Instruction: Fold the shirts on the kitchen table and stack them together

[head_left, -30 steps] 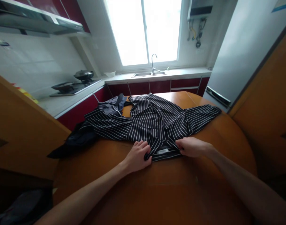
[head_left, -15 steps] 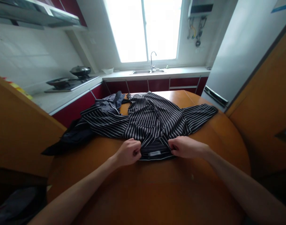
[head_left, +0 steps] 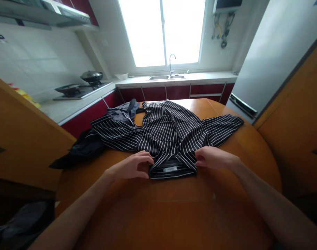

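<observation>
A black shirt with white stripes [head_left: 171, 128] lies spread on the wooden table [head_left: 174, 215], its collar towards me and its sleeves out to both sides. A pale label [head_left: 170, 169] shows inside the collar. My left hand [head_left: 134, 166] is at the collar's left side, thumb and fingers apart, holding nothing. On the other side, my right hand [head_left: 209, 158] is beside the collar with its fingers curled; its fingertips are partly hidden, and I cannot tell whether they touch the cloth.
Dark clothing [head_left: 83, 149] lies partly under the shirt's left sleeve, with a grey garment [head_left: 123, 113] behind it. Beyond the table are a counter with a sink [head_left: 160, 77] and a stove with pans [head_left: 92, 77]. A fridge [head_left: 273, 59] stands at the right.
Both hands have moved apart, outward from the collar. My left hand has let go and its fingers have opened. The collar now lies wider and flatter on the table.
</observation>
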`<state>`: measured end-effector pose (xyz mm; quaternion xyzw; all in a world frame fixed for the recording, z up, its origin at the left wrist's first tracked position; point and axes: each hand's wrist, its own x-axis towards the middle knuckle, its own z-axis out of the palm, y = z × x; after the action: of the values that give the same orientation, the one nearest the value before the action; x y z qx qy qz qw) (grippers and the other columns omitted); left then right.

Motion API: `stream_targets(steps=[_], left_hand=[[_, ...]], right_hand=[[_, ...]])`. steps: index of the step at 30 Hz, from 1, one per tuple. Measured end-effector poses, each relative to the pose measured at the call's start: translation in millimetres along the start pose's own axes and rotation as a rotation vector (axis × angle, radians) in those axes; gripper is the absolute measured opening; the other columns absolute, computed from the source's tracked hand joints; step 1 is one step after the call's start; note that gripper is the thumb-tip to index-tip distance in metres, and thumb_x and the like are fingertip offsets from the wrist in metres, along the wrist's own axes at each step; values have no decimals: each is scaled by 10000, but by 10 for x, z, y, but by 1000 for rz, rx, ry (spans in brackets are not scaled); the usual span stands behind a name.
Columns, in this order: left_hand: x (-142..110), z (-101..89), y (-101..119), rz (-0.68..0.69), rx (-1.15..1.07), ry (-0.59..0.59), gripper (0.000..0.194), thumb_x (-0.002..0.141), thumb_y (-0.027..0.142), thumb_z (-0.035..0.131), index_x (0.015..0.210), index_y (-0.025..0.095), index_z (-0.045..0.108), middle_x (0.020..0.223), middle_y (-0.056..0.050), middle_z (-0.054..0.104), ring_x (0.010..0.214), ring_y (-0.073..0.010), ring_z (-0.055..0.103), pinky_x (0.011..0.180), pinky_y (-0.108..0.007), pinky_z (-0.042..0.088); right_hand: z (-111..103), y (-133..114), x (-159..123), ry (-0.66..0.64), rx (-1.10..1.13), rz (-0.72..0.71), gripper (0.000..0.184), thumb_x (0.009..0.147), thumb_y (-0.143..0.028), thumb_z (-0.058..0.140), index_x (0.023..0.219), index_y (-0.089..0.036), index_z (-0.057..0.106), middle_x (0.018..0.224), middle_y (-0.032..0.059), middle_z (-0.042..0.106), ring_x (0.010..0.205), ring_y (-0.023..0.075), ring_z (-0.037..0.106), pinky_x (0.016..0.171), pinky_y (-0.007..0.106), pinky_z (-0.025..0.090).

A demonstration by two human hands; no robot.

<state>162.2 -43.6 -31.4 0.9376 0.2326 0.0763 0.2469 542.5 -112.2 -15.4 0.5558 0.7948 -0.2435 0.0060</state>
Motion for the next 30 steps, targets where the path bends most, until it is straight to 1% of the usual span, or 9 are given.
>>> stream_targets(steps=[4, 7, 12, 16, 19, 22, 27, 29, 30], left_hand=[[12, 88, -93, 40, 29, 50, 171, 934, 278, 667, 1096, 245, 709, 1149, -60, 629, 1047, -197, 596, 942, -289, 480], [62, 184, -98, 101, 87, 69, 83, 946, 221, 633, 985, 228, 706, 1098, -53, 647, 1039, -191, 581, 964, -302, 462], [117, 251, -72, 125, 146, 97, 114, 879, 119, 607, 944, 209, 635, 1041, -43, 663, 1040, -194, 578, 1001, -328, 414], [135, 285, -69, 103, 134, 96, 162, 760, 63, 600, 851, 196, 583, 889, -17, 650, 855, -162, 593, 911, -302, 431], [133, 306, 32, 95, 104, 69, 187, 672, 47, 621, 763, 193, 548, 764, 20, 609, 741, -138, 561, 861, -284, 440], [72, 286, 229, 15, 13, -97, 189, 663, 60, 678, 724, 194, 560, 712, 45, 616, 684, -121, 559, 845, -272, 466], [-109, 72, 478, -18, -555, -685, 293, 729, 270, 829, 971, 215, 673, 867, -16, 751, 759, -191, 709, 713, -272, 567], [-134, -39, 460, 26, -728, -700, 384, 787, 407, 809, 1083, 200, 679, 980, -74, 768, 889, -237, 735, 787, -317, 591], [-131, -80, 414, 23, -727, -585, 367, 840, 448, 758, 1095, 195, 684, 1017, -87, 764, 933, -243, 731, 836, -339, 586]], right_hand=[[111, -29, 27, -117, 34, -76, 287, 738, -335, 780, 932, -242, 591, 870, -20, 653, 743, 163, 595, 577, 248, 346], [182, -81, 63, -70, -22, -110, 361, 720, -313, 793, 992, -237, 569, 980, 8, 641, 847, 196, 612, 659, 261, 397], [204, -99, 124, 39, -19, -165, 394, 771, -208, 695, 1144, -217, 567, 1186, 72, 586, 963, 205, 612, 814, 278, 436], [175, -47, 141, 49, -19, -221, 222, 762, -108, 596, 953, -211, 638, 1009, 34, 655, 921, 190, 618, 799, 258, 424], [164, -60, 96, -59, 5, -237, 163, 740, -104, 599, 844, -202, 675, 832, -2, 662, 775, 154, 603, 687, 233, 407], [176, -143, 8, -246, 47, -266, 143, 726, -126, 646, 837, -181, 717, 730, -28, 632, 636, 116, 551, 570, 214, 369], [127, -296, -96, -716, 376, -458, 301, 771, -320, 774, 1022, -158, 748, 803, -16, 693, 720, 136, 641, 638, 204, 466], [73, -278, -59, -662, 522, -484, 388, 830, -399, 740, 1139, -165, 720, 913, 14, 721, 809, 158, 668, 715, 232, 508], [53, -239, -14, -537, 559, -477, 383, 871, -418, 697, 1161, -169, 710, 954, 27, 725, 835, 165, 669, 738, 249, 518]])
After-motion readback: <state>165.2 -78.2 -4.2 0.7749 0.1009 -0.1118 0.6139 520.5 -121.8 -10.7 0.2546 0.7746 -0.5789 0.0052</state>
